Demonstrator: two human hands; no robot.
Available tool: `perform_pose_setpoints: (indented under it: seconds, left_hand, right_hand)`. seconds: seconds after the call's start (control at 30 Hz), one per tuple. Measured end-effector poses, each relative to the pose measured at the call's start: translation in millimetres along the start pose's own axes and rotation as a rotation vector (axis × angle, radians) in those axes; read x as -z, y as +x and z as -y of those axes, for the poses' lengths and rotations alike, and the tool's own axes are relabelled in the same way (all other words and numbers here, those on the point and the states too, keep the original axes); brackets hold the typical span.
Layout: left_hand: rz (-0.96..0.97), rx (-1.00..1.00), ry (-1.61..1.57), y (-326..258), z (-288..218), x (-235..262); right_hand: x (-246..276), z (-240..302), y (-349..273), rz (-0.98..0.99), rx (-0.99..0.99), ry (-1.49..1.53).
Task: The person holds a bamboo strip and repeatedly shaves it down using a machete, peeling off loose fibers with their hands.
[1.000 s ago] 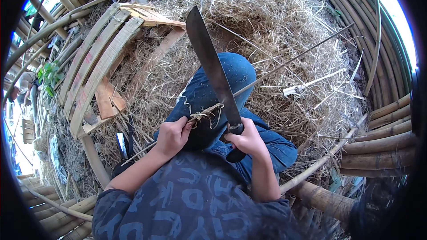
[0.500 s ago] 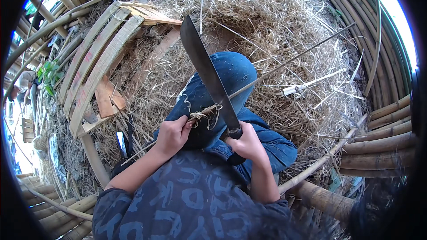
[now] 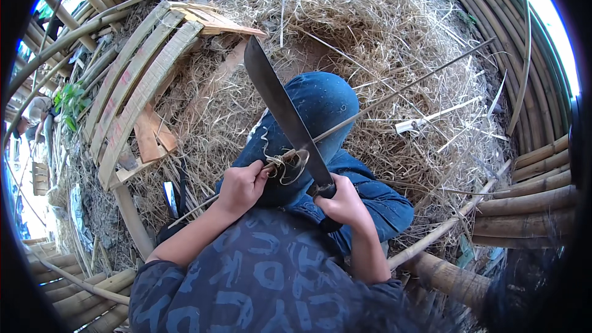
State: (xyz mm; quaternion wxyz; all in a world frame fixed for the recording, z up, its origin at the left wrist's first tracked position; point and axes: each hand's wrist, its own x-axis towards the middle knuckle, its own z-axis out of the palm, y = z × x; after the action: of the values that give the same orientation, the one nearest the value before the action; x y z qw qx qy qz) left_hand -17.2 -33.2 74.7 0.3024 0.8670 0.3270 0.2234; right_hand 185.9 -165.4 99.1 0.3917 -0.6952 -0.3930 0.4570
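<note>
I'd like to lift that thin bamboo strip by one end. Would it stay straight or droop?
The thin bamboo strip is long and very slender, so it would probably bow and whip. It looks light. The left hand pinches it while the right hand holds the big knife against it; curled shavings suggest splintery edges.

**An open-air bamboo-working spot, floored with shavings**

This is looking like an outdoor craft yard where bamboo is being split and shaved by hand. A deep heap of pale straw-like shavings (image 3: 382, 43) is covering the ground. Thick bamboo poles (image 3: 536, 203) are lying stacked along the right edge, and more poles are curving round the upper rim. Flat split bamboo slats (image 3: 132, 86) are leaning together at the left, with short offcuts beside them. Daylight is coming in at the top right, and green leaves (image 3: 68, 95) are showing at the far left, where another person is bending over outside.
</note>
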Motion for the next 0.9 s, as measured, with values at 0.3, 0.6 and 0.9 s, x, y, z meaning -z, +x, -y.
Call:
perform_pose_setpoints:
  seconds: [0.3,0.6,0.9]
  left_hand:
    - [0.012,-0.008,-0.027,3,-1,-1]
    - [0.018,0.008,-0.027,2,-1,0]
    - [0.030,0.002,-0.046,1,1,0]
  right_hand:
    - [-17,-13,-4,-0.147,0.037,0.008]
    - [11,-23,0,0.274,-0.056,0.177]
    - [-10,-13,-15,-0.059,-0.008,0.010]
